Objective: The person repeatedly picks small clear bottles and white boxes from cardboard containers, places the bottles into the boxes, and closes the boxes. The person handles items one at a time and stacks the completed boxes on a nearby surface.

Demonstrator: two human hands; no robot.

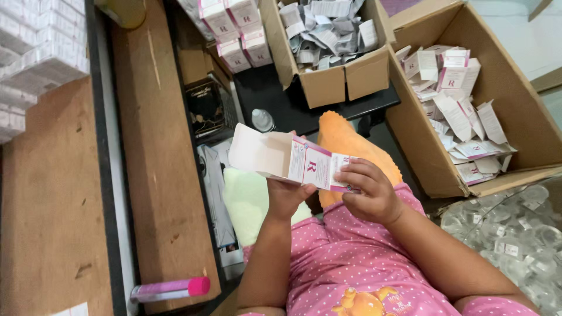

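I see my left hand (285,196) gripping the unfolded white-and-pink carton (290,159) from below while my right hand (369,190) pinches its end flap.

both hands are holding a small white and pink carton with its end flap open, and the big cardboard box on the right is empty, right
Not quite. The head view shows both the left hand and right hand on the open-flapped carton, but the big cardboard box holds a pile of similar cartons.

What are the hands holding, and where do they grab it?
A small carton: left hand under its middle, right hand pinching its closed end.
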